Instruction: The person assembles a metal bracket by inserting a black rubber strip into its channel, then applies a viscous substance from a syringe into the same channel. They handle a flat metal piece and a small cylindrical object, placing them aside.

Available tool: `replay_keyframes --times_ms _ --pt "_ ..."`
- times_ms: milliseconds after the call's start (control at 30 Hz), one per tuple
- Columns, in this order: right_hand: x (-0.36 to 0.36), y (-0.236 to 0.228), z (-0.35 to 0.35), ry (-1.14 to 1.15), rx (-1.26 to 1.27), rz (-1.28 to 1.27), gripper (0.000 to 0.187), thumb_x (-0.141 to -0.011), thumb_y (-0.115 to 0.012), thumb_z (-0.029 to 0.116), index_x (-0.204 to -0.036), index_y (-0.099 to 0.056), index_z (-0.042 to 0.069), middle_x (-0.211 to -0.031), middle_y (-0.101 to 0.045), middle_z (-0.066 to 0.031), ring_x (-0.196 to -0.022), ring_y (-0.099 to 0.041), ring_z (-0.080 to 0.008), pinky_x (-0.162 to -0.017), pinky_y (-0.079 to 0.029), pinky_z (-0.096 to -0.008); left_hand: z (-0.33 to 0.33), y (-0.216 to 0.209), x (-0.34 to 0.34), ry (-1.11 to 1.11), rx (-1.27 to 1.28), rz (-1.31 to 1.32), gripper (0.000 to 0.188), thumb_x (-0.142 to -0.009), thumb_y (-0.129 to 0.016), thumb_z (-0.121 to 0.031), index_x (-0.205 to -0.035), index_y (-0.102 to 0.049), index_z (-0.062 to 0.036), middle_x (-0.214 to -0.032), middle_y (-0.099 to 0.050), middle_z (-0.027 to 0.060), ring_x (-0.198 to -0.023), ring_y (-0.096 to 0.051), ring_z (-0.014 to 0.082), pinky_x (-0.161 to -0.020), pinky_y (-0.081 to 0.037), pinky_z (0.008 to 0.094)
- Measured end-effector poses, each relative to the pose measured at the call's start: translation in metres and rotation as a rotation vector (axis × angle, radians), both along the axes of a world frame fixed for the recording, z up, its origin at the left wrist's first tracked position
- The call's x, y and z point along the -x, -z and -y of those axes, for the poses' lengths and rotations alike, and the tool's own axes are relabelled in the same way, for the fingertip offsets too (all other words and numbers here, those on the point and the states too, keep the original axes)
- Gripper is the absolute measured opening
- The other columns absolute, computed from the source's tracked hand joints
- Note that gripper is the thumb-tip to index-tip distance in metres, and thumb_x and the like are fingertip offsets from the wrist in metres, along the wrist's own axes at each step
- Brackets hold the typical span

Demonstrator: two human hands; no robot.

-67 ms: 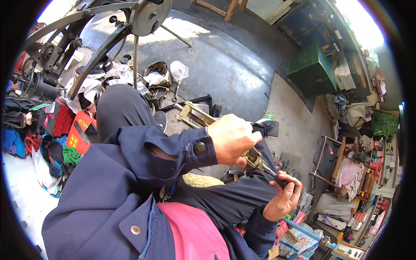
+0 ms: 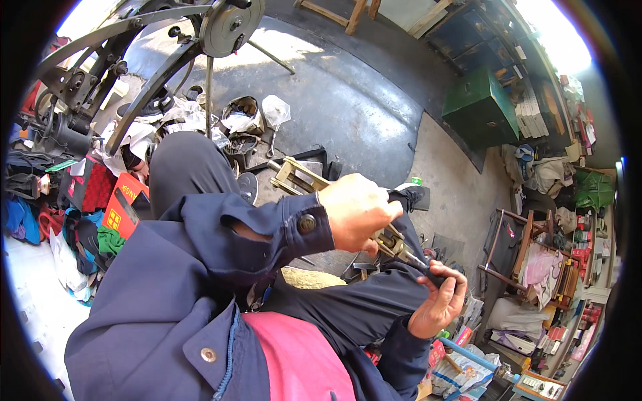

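My left hand (image 2: 354,210) is wrapped round a brass-coloured metal tool (image 2: 300,178), held slantwise above my lap. One open-framed end of the tool sticks out beyond my knuckles, and its middle is hidden in my fist. Below the fist, the narrower end (image 2: 397,246) runs into a thin bright shaft. A slim black piece (image 2: 432,275) sits at the tip of this shaft. My right hand (image 2: 439,303) pinches that black piece between thumb and fingers. Its far end is covered by my fingers.
A dark metal machine with a wheel (image 2: 231,25) stands at the upper left. Bags and shoes lie on the floor below it. A green metal box (image 2: 479,110) and a folding wooden chair (image 2: 526,257) are on the right. A blue-edged basket (image 2: 476,356) stands near my right forearm.
The tool and both hands have hardly moved. A little more of the bright shaft shows above the black piece.
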State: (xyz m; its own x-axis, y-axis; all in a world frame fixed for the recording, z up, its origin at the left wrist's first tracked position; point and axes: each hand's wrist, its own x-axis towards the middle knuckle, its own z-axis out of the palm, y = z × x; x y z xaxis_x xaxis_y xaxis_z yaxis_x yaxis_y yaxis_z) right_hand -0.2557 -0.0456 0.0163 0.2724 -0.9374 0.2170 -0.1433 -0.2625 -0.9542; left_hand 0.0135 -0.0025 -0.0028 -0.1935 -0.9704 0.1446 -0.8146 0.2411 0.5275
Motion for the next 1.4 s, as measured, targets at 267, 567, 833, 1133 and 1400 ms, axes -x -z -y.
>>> replay_keyframes --times_ms 267,567,833,1133,1400 --pt "-0.022 0.006 0.021 -0.098 -0.064 0.107 0.018 -0.108 -0.050 0.011 -0.107 -0.062 -0.002 -0.110 -0.068 -0.0153 -0.111 -0.066 -0.0234 -0.080 -0.062 -0.0337 0.031 -0.016 -0.034 -0.060 -0.020 0.066 0.052 -0.074 -0.089 -0.045 -0.100 -0.067 -0.0061 -0.083 -0.073 0.0151 -0.084 -0.074 0.0360 -0.074 -0.057 0.0453" --pt "-0.014 0.015 0.011 -0.002 -0.075 -0.134 0.053 -0.109 -0.043 0.040 -0.136 -0.058 -0.003 -0.142 -0.057 -0.0169 -0.118 -0.064 -0.0242 -0.079 -0.059 -0.0317 0.032 -0.011 -0.033 -0.086 -0.039 0.061 0.055 -0.073 -0.089 -0.049 -0.102 -0.066 -0.0082 -0.084 -0.072 0.0145 -0.084 -0.073 0.0353 -0.074 -0.056 0.0443" --pt "0.018 0.101 -0.044 -0.211 -0.914 -0.067 0.046 -0.109 -0.051 0.018 -0.152 -0.041 0.001 -0.115 -0.069 -0.0183 -0.080 -0.071 -0.0197 -0.064 -0.061 -0.0311 0.030 -0.004 -0.037 -0.084 0.011 0.028 0.054 -0.073 -0.089 -0.049 -0.100 -0.065 -0.0086 -0.082 -0.072 0.0139 -0.082 -0.073 0.0356 -0.072 -0.055 0.0445" --pt "-0.037 0.197 0.096 -0.324 -1.057 0.124 0.042 -0.101 -0.057 0.004 -0.142 -0.052 -0.001 -0.107 -0.068 -0.0152 -0.085 -0.068 -0.0225 -0.077 -0.061 -0.0385 0.031 -0.001 -0.041 -0.059 0.039 0.000 0.053 -0.071 -0.090 -0.047 -0.101 -0.066 -0.0099 -0.081 -0.072 0.0134 -0.082 -0.073 0.0356 -0.071 -0.055 0.0457" --pt "-0.073 0.106 0.199 -0.379 -0.706 0.475 0.038 -0.104 -0.057 0.022 -0.132 -0.059 -0.004 -0.122 -0.065 -0.0186 -0.100 -0.067 -0.0278 -0.087 -0.058 -0.0422 0.030 -0.001 -0.040 -0.049 0.011 -0.005 0.054 -0.073 -0.089 -0.046 -0.105 -0.066 -0.0098 -0.082 -0.072 0.0139 -0.082 -0.073 0.0361 -0.073 -0.055 0.0454"
